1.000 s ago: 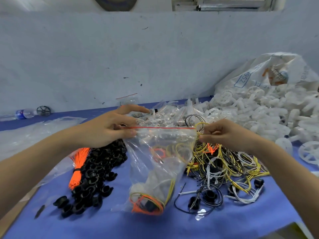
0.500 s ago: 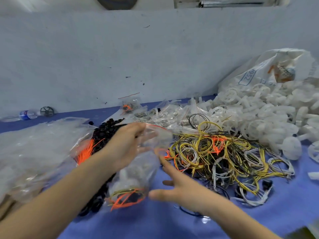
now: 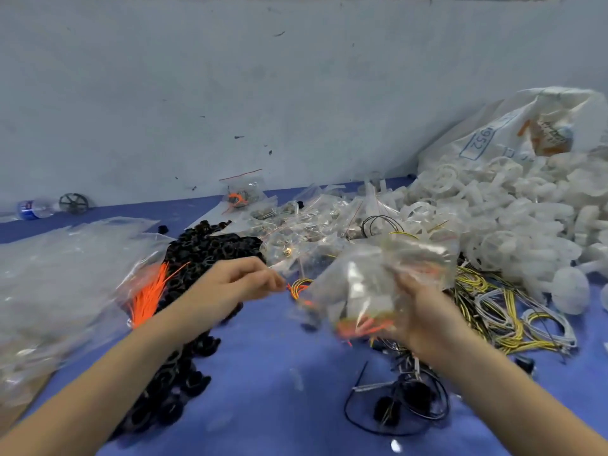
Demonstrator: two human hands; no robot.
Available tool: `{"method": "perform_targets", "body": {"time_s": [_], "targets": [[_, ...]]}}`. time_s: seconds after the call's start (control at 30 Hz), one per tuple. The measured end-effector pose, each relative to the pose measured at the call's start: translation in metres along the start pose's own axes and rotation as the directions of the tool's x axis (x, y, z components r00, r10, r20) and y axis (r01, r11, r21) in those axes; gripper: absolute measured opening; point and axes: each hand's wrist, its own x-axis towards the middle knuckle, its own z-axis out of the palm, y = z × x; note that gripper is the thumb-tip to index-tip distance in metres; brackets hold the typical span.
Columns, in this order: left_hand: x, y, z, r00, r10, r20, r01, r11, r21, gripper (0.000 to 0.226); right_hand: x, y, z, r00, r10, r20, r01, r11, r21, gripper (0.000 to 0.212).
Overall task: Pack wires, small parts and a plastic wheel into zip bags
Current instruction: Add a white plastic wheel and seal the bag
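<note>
Blue cloth [image 3: 263, 373] is covering the bench, with a pale wall behind. At the middle of it the right hand [image 3: 424, 311] is gripping a filled zip bag [image 3: 371, 284] from its right side, fingers curled round the plastic, and is holding it lifted clear of the cloth. The bag is lying tilted, its long axis running from lower left up toward the upper right; orange wires [image 3: 358, 325] are showing at the low end, with a yellow coil and something white and blurred above them (the motion smear is hiding which end carries the seal).

The left hand [image 3: 243, 281] is hovering just left of the bag with fingers loosely curled and pinched together at the tips; whether it is holding a thin strand I cannot tell. It is not touching the bag, so the right hand alone is carrying it.

Outward from the hands, a pile of zip bags [image 3: 316, 222] is lying behind, toward the wall, which looks like where this bag belongs, so the coming move is likely a forward reach. Black parts [image 3: 204, 248] and orange ties [image 3: 148, 294] are lying to the left, loose wires [image 3: 493, 307] to the right, and white wheels [image 3: 493, 209] are spilling from a sack [image 3: 513, 126] beyond them.
</note>
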Motion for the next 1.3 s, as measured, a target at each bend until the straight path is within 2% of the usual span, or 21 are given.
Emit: {"method": "perform_targets", "body": {"time_s": [0.03, 0.07, 0.1, 0.13, 0.2, 0.23, 0.3, 0.37, 0.43, 0.5, 0.53, 0.7, 0.77, 0.83, 0.9, 0.93, 1.0, 1.07, 1.13, 1.2, 1.3], "targets": [[0.007, -0.018, -0.012, 0.993, -0.005, -0.120, 0.036, 0.965, 0.260, 0.016, 0.002, -0.015, -0.003, 0.999, -0.034, 0.008, 0.033, 0.992, 0.123, 0.036], [0.013, -0.038, -0.024, 0.975, 0.007, -0.221, 0.100, 0.877, 0.470, 0.010, 0.005, -0.025, -0.004, 0.997, -0.074, 0.014, 0.068, 0.963, 0.260, 0.041], [0.017, -0.058, -0.037, 0.953, -0.005, -0.304, 0.196, 0.776, 0.599, 0.007, 0.008, -0.030, -0.006, 0.995, -0.102, -0.002, 0.096, 0.928, 0.360, 0.048], [0.021, -0.078, -0.050, 0.919, -0.044, -0.393, 0.317, 0.677, 0.664, 0.021, 0.010, -0.029, -0.005, 0.995, -0.098, -0.029, 0.102, 0.908, 0.407, 0.058], [0.026, -0.108, -0.079, 0.820, -0.126, -0.558, 0.526, 0.550, 0.649, 0.046, 0.013, -0.008, -0.001, 1.000, -0.014, -0.028, 0.024, 0.917, 0.398, 0.076], [0.031, -0.119, -0.094, 0.782, -0.154, -0.604, 0.586, 0.512, 0.629, 0.050, 0.015, 0.008, 0.002, 0.999, 0.049, 0.000, -0.045, 0.925, 0.378, 0.080], [0.039, -0.133, -0.122, 0.714, -0.259, -0.650, 0.687, 0.438, 0.580, 0.050, 0.018, 0.039, 0.014, 0.991, 0.122, 0.052, -0.132, 0.940, 0.316, 0.069], [0.041, -0.143, -0.146, 0.657, -0.411, -0.632, 0.754, 0.345, 0.558, 0.047, 0.024, 0.060, 0.026, 0.990, 0.121, 0.067, -0.134, 0.957, 0.259, 0.051], [0.039, -0.155, -0.159, 0.693, -0.455, -0.559, 0.716, 0.339, 0.611, 0.051, 0.031, 0.074, 0.034, 0.992, 0.097, 0.086, -0.112, 0.975, 0.194, 0.040], [0.034, -0.161, -0.161, 0.768, -0.391, -0.507, 0.639, 0.411, 0.651, 0.069, 0.036, 0.084, 0.036, 0.987, 0.103, 0.125, -0.117, 0.988, 0.106, 0.039], [0.032, -0.161, -0.161, 0.782, -0.347, -0.518, 0.623, 0.443, 0.644, 0.077, 0.037, 0.086, 0.035, 0.983, 0.111, 0.146, -0.121, 0.991, 0.060, 0.041], [0.032, -0.143, -0.159, 0.731, -0.135, -0.669, 0.624, 0.529, 0.575, 0.084, 0.040, 0.087, 0.027, 0.978, 0.084, 0.192, -0.074, 0.995, -0.060, 0.050], [0.037, -0.118, -0.149, 0.727, -0.055, -0.685, 0.582, 0.578, 0.571, 0.075, 0.040, 0.088, 0.026, 0.976, 0.094, 0.199, -0.081, 0.994, -0.073, 0.052], [0.042, -0.086, -0.128, 0.737, 0.083, -0.671, 0.467, 0.655, 0.594, 0.061, 0.039, 0.088, 0.025, 0.972, 0.102, 0.214, -0.091, 0.994, -0.058, 0.054], [0.036, -0.057, -0.085, 0.766, 0.286, -0.576, 0.235, 0.709, 0.665, 0.046, 0.036, 0.086, 0.023, 0.961, 0.116, 0.253, -0.118, 0.993, -0.008, 0.058], [0.028, -0.048, -0.057, 0.788, 0.394, -0.473, 0.078, 0.698, 0.712, 0.043, 0.035, 0.085, 0.024, 0.952, 0.126, 0.278, -0.142, 0.989, 0.037, 0.062], [0.005, -0.046, 0.002, 0.814, 0.556, -0.170, -0.217, 0.561, 0.799, 0.048, 0.032, 0.082, 0.025, 0.942, 0.116, 0.315, -0.173, 0.972, 0.159, 0.070], [-0.013, -0.060, 0.048, 0.795, 0.607, 0.026, -0.345, 0.416, 0.841, 0.057, 0.031, 0.080, 0.024, 0.940, 0.051, 0.336, -0.151, 0.949, 0.278, 0.070], [-0.016, -0.078, 0.071, 0.810, 0.585, 0.030, -0.314, 0.392, 0.865, 0.065, 0.031, 0.081, 0.020, 0.941, -0.025, 0.338, -0.104, 0.928, 0.358, 0.062], [-0.013, -0.087, 0.075, 0.843, 0.535, -0.057, -0.248, 0.480, 0.841, 0.071, 0.032, 0.082, 0.016, 0.934, -0.053, 0.353, -0.113, 0.895, 0.432, 0.073], [-0.009, -0.094, 0.062, 0.836, 0.516, -0.189, -0.184, 0.586, 0.789, 0.058, 0.036, 0.076, 0.015, 0.962, -0.065, 0.264, -0.062, 0.894, 0.444, 0.074]]}}
